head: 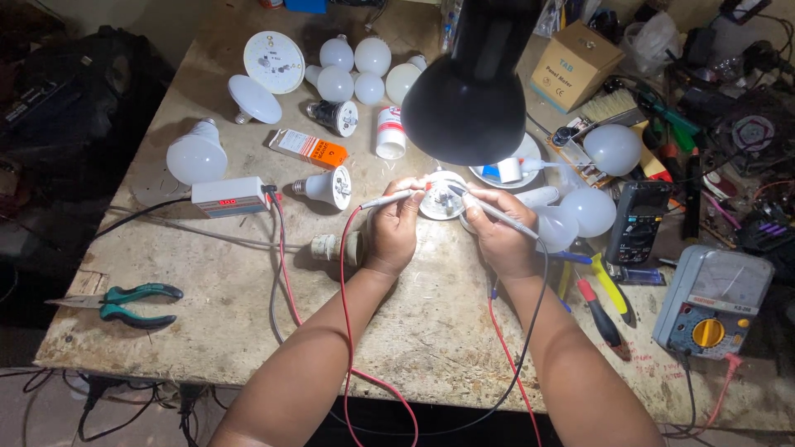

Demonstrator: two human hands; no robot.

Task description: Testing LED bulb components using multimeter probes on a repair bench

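My left hand (pixel 391 232) grips a thin white test probe (pixel 387 199) with a red lead, its tip resting on the round face of an opened bulb base (pixel 440 199). My right hand (pixel 500 236) holds a second white probe (pixel 497 215) with a black lead, its tip on the same bulb base. Both hands sit close together at the middle of the bench, just under a black lamp shade (pixel 469 91) that hides part of the bulb.
Several white bulbs (pixel 356 70) and a round diffuser (pixel 273 61) lie at the back. A white tester box (pixel 230 197) sits left, green pliers (pixel 132 303) near the front-left edge. An analog meter (pixel 714 302), a black multimeter (pixel 638 222), screwdrivers (pixel 600 306) and a cardboard box (pixel 575 64) crowd the right.
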